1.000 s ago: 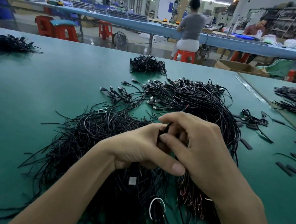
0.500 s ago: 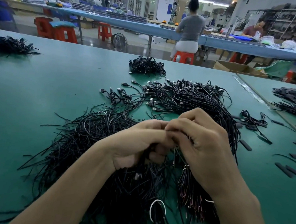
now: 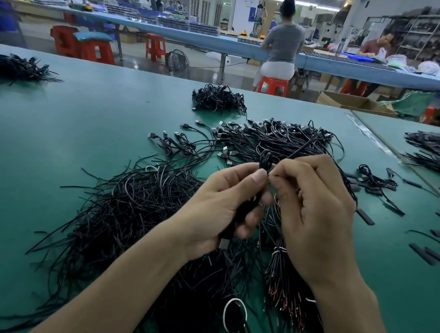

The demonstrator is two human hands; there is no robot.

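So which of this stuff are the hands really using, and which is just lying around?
In use: left hand, gripping the looped cable; right hand, pinching the thin strand.
Lying about: cable heap, far bundle, black strips, red stool.

One wide-angle camera, worn on the person's head, faces forward and down across the green table point(image 3: 60, 143). It sits close above the left hand point(image 3: 219, 207), right hand point(image 3: 314, 210) and black cable point(image 3: 266, 157) at centre; the blue bench point(image 3: 335, 69) lies far behind.
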